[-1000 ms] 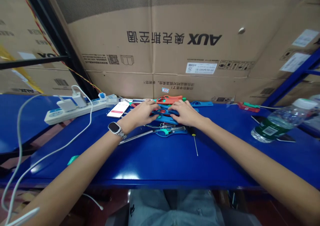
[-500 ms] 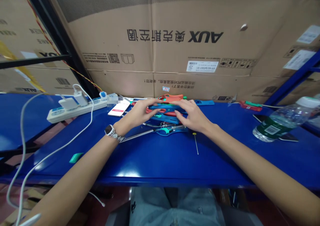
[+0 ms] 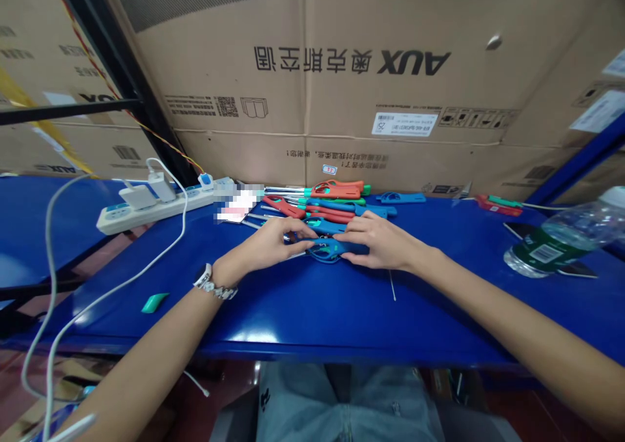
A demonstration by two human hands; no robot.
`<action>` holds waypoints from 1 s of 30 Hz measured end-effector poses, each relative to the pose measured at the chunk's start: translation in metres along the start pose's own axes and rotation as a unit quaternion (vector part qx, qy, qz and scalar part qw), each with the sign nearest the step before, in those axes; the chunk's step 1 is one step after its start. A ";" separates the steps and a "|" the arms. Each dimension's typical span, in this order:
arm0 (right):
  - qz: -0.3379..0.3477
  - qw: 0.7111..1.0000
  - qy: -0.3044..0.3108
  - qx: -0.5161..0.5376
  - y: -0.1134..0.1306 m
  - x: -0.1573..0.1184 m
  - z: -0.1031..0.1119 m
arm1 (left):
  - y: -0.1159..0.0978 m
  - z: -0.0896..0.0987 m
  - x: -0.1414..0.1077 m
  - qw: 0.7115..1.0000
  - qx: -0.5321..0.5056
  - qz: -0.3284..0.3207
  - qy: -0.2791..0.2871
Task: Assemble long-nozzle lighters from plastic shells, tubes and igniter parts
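Observation:
At the near side of a pile, a blue long-nosed lighter (image 3: 326, 250) lies on the blue table, its metal barrel pointing left. My left hand (image 3: 268, 243) pinches it near the front of the body, thumb and fingers closed around the barrel end. The handle end is gripped by my right hand (image 3: 383, 241), partly hidden under the fingers. Just behind are a second blue lighter (image 3: 322, 225), red lighters (image 3: 283, 206) and an orange lighter (image 3: 336, 189), with green parts and metal barrels also pointing left.
A white power strip (image 3: 141, 209) with plugs and cables stands left, beside a phone (image 3: 239, 206). A small green piece (image 3: 154, 303) lies front left. At right are a water bottle (image 3: 541, 250), a red-and-green item (image 3: 499, 204) and a blue shell (image 3: 400, 198). Large cartons (image 3: 332, 12) rise behind.
Both hands have moved from the back of the pile toward me, down onto the nearest blue lighter. The lighters behind are now uncovered. The camera view has shifted slightly.

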State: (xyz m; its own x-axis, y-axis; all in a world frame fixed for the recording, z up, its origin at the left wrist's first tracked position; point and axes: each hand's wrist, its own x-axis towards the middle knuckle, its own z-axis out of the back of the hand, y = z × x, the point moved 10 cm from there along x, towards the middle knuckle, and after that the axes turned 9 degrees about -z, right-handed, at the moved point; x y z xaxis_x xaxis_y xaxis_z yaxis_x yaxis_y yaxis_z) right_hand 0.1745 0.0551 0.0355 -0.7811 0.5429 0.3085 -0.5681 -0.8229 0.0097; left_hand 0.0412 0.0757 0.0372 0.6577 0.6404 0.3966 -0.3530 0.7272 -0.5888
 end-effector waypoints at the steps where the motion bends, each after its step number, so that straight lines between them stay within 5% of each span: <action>1: -0.004 1.000 0.013 -0.005 0.001 0.002 0.000 | 0.000 0.000 -0.001 1.000 0.005 -0.001 0.011; 11: -0.067 0.992 0.102 0.016 0.000 0.008 -0.001 | -0.001 -0.014 -0.002 0.991 0.116 0.000 0.071; 30: -0.088 0.990 0.063 0.086 -0.016 0.002 -0.004 | 0.000 -0.036 0.000 0.984 0.161 0.023 0.069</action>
State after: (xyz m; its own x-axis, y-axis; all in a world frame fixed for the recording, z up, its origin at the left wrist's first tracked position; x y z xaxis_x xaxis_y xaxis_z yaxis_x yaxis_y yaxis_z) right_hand 0.1812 0.0701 0.0318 -0.7059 0.6883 0.1669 -0.6542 -0.7240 0.2187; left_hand 0.0651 0.0672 0.0118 0.7127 0.6506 0.2621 -0.5618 0.7532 -0.3421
